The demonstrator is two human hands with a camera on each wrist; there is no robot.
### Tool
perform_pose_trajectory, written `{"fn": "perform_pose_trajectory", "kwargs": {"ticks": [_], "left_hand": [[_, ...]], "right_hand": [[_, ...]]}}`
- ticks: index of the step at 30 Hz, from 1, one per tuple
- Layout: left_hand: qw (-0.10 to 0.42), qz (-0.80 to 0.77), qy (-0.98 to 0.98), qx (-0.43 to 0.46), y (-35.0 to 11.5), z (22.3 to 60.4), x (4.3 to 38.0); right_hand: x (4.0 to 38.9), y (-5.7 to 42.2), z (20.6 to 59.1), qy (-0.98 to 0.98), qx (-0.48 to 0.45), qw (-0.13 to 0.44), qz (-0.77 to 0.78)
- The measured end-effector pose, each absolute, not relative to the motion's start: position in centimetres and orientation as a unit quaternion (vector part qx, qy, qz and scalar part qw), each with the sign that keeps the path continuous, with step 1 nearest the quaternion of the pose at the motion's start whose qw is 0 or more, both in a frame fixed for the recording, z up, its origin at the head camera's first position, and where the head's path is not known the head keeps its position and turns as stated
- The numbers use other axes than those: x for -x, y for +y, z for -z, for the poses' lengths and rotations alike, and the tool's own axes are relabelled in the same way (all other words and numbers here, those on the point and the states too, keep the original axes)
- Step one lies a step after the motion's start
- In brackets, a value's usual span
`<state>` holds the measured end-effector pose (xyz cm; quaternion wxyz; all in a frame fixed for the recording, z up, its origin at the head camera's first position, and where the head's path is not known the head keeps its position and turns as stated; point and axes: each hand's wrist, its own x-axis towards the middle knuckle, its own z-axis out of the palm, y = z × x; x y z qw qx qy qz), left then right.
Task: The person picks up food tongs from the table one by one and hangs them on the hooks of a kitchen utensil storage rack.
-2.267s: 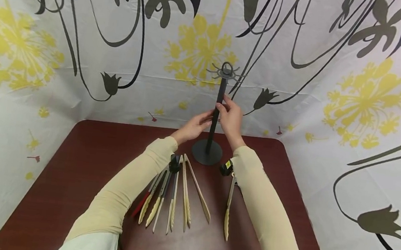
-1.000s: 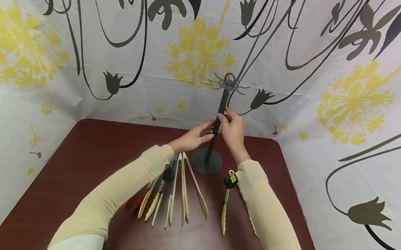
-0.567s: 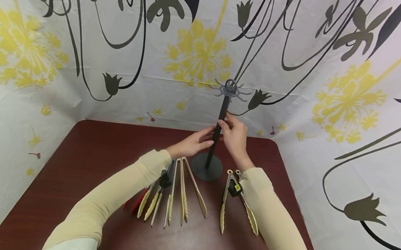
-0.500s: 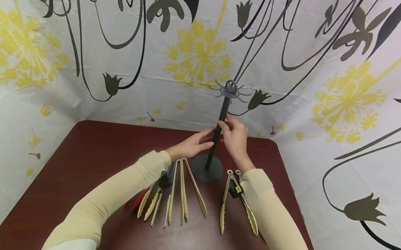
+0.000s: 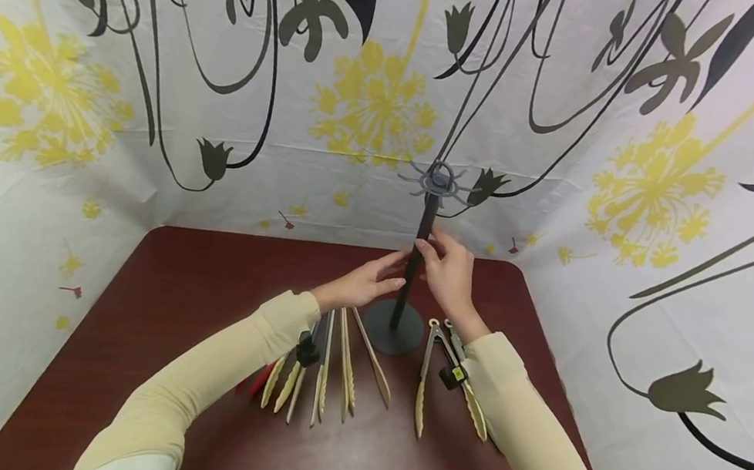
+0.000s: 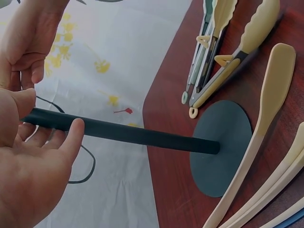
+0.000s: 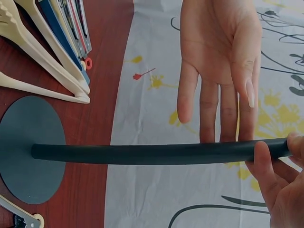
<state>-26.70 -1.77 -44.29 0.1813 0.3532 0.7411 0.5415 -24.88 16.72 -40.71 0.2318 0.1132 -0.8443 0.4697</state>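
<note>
A dark utensil stand [image 5: 427, 217] rises from a round base [image 5: 381, 332] on the table, with a ring of hooks [image 5: 440, 183] at its top; nothing hangs there. Its pole leans a little to the right in the head view. My right hand [image 5: 451, 274] pinches the pole between thumb and fingers, as the right wrist view also shows [image 7: 285, 190]. Lower down, my left hand [image 5: 359, 286] stands beside the pole. Its fairly straight fingers pass behind it, and in the right wrist view the left thumb [image 7: 248, 88] is apart from the pole.
Several tongs [image 5: 344, 363] with pale tips lie fanned left of the base, partly under my left forearm. Another pair of tongs [image 5: 423, 380] and more beside it [image 5: 474, 413] lie to the right. The dark red table [image 5: 205, 270] meets a patterned cloth [image 5: 270, 192] behind.
The stand has come towards me across the table, and its top has shifted right and down in the head view. Both hands have moved along with it.
</note>
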Motion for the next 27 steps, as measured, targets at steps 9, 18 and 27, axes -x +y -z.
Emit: {"fn": "perform_pose_trajectory", "kwargs": {"ticks": [9, 18, 27], "left_hand": [[0.192, -0.537, 0.738, -0.360, -1.8, 44.4, 25.7], [0.201, -0.522, 0.747, -0.359, -1.8, 44.3, 25.5], [0.208, -0.526, 0.747, -0.349, -1.9, 44.2, 25.5]], "right_hand": [[23.7, 17.0, 40.7, -0.841, -0.120, 0.223, -0.477], [23.5, 17.2, 40.9, -0.844, -0.107, 0.220, -0.477], [23.5, 17.8, 39.7, -0.867, -0.101, 0.150, -0.463]]}}
